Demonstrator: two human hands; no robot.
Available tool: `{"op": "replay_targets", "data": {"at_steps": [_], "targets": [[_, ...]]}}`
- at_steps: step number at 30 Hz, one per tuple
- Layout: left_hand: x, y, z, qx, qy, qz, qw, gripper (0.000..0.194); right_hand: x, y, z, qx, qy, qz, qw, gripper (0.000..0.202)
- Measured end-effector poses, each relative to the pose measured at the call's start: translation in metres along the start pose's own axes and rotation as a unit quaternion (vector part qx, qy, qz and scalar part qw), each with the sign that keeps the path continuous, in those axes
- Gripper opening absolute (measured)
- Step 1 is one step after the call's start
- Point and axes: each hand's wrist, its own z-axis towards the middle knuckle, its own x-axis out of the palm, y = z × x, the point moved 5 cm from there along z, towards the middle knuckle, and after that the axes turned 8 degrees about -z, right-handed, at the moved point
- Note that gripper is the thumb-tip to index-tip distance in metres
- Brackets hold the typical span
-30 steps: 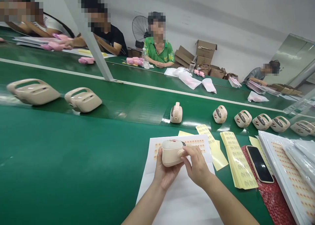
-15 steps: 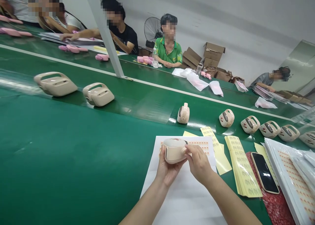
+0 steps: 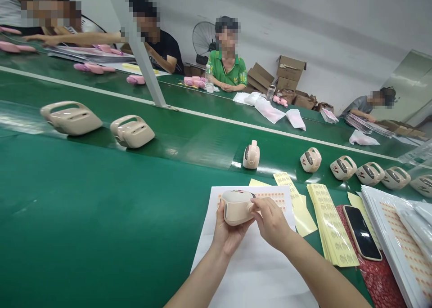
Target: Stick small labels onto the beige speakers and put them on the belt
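Observation:
My left hand (image 3: 225, 236) is wrapped around a beige plastic device (image 3: 238, 211) with rounded corners, holding it tilted above a white sheet. Dark red printing shows on the device's pale top face. At its right side, the bent fingers of my right hand (image 3: 272, 220) pinch close around a small round knob (image 3: 250, 207); whether a tiny thing is between the fingertips cannot be seen. Beneath both hands lies the white sheet (image 3: 216, 263), with rows of small orange stickers (image 3: 275, 195) along its far part.
Similar beige devices with loop handles (image 3: 251, 155) stand along the green belt (image 3: 195, 137). To my right are yellow sticker strips (image 3: 332, 227), a phone (image 3: 362, 231) and stacked sticker sheets (image 3: 388, 236). A slanted metal post (image 3: 145, 65) rises at left. Several people sit across the belt.
My hands keep nearly the same hold on the device. The view has shifted slightly. Across the belt, a co-worker's arm has reached farther left.

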Motion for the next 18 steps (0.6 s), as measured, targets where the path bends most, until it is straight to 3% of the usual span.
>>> {"op": "replay_targets", "data": {"at_steps": [6, 9, 11, 18], "targets": [[0.004, 0.005, -0.002, -0.043, 0.064, 0.004, 0.997, 0.035, -0.003, -0.005, 0.008, 0.018, 0.104, 0.06, 0.993, 0.042], [0.004, 0.007, -0.001, -0.054, 0.06, -0.009, 0.997, 0.032, -0.002, -0.006, 0.011, 0.022, 0.132, 0.056, 0.989, 0.044], [0.003, 0.006, 0.0, -0.05, 0.052, -0.019, 0.997, 0.032, -0.003, -0.006, 0.012, 0.024, 0.114, 0.055, 0.992, 0.046], [0.004, 0.001, -0.001, -0.024, 0.056, -0.031, 0.998, 0.044, -0.009, -0.002, 0.002, 0.061, -0.043, 0.05, 0.996, 0.049]]}}
